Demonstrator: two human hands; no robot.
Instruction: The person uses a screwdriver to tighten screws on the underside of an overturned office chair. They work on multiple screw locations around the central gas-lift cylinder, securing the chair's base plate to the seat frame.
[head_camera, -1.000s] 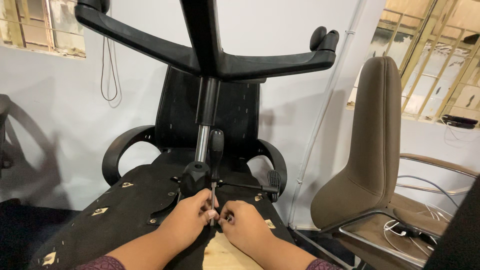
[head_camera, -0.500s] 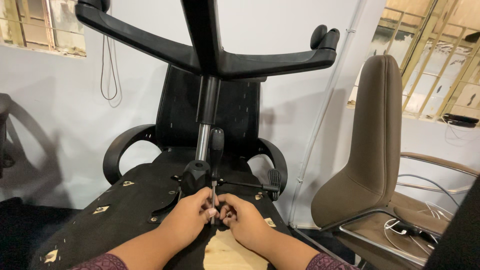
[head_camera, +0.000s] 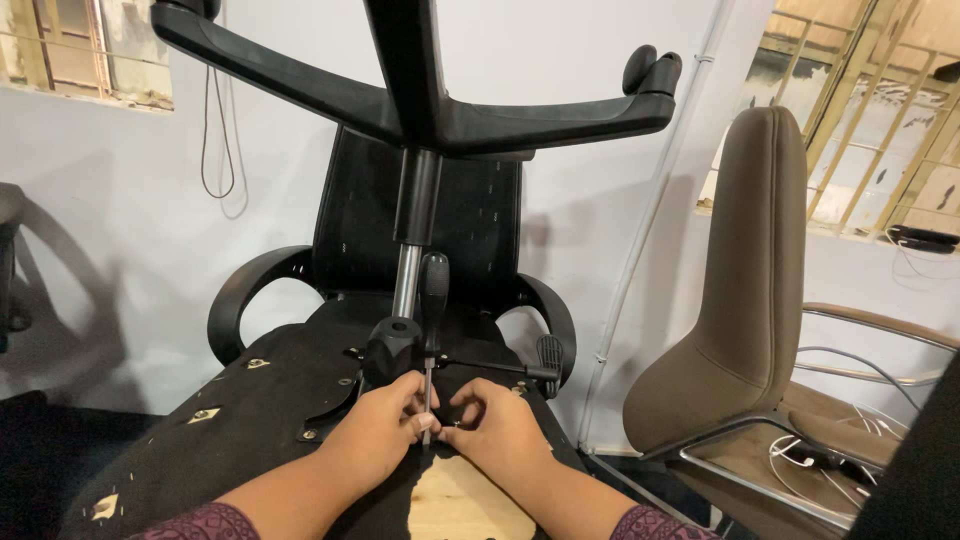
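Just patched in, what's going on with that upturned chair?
A person works on the underside of an upside-down black office chair, its star base up in the air. Both hands meet at a screwdriver standing upright by the seat mechanism: the left hand pinches its shaft, the right hand is at its tip. A brown chair stands beside.

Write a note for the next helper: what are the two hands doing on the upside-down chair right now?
Left hand: fingers pinch the thin metal shaft of the black-handled screwdriver, which stands upright, tip down on the underside of the black upturned office chair seat.
Right hand: fingertips close beside the tip, seemingly steadying something small there; what it is cannot be seen.
The black star-shaped chair base and its metal gas column stick up just behind.
Done: screwdriver set in place at the mechanism.
Left: whether the fastener is tight cannot be told.
A brown padded chair stands at the right.
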